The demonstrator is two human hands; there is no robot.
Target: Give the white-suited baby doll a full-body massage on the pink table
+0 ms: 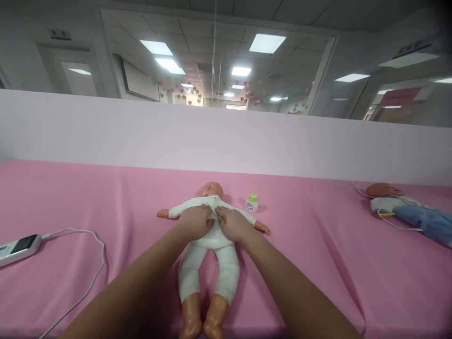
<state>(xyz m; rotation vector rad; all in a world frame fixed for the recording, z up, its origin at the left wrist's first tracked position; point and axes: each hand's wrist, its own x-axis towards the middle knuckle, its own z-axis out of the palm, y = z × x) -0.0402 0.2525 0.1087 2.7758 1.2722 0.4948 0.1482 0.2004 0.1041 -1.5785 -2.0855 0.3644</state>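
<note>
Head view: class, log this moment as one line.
left hand: on doll's chest | right hand: on doll's chest | doll: on its back, pink table | small bottle: upright beside doll
</note>
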